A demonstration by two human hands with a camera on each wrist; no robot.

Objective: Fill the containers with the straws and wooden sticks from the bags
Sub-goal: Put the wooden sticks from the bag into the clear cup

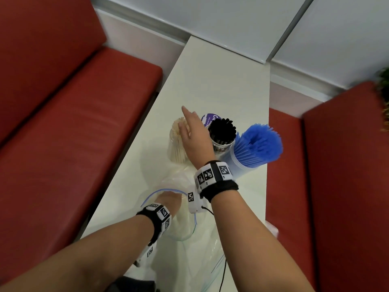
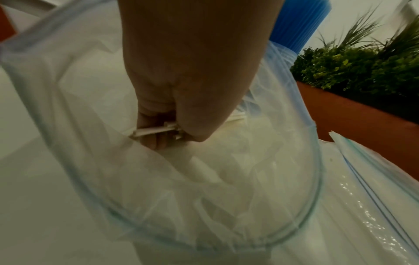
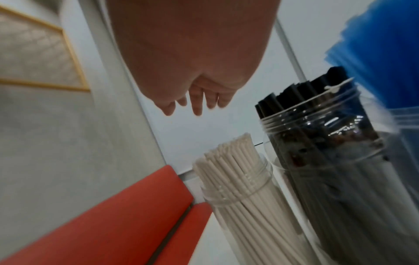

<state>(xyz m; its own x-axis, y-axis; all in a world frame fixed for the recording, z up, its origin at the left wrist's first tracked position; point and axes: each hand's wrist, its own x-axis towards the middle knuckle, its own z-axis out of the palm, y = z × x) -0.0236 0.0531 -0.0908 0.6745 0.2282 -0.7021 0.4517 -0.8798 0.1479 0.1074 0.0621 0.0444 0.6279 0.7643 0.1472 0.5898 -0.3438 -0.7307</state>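
The left hand (image 2: 181,86) is reaching inside a clear zip bag (image 2: 226,206) at the near end of the table (image 1: 221,85), its fingers (image 2: 158,141) curling round and pinching a few pale wooden sticks (image 2: 156,131). The sticks are lying crosswise between the fingertips, roughly level, their long axis running left to right in the left wrist view. A second clear bag (image 2: 374,197) is lying flat just to the right of that hand.

The right hand (image 1: 194,135) is hovering over the containers, fingers (image 3: 197,105) loosely spread and holding nothing. Directly below them a clear jar (image 3: 238,193) is standing upright, packed with pale sticks (image 3: 229,157) pointing up. To the right of the fingers a jar of black straws (image 1: 223,129) is standing, and beyond it a taller container of blue straws (image 1: 261,144), fanning out at the top.

The table is narrow, white and glossy, running away toward a pale panelled wall (image 1: 242,24). Red padded benches (image 1: 73,114) are flanking it on both sides, and green foliage (image 2: 353,68) is showing behind the right one.
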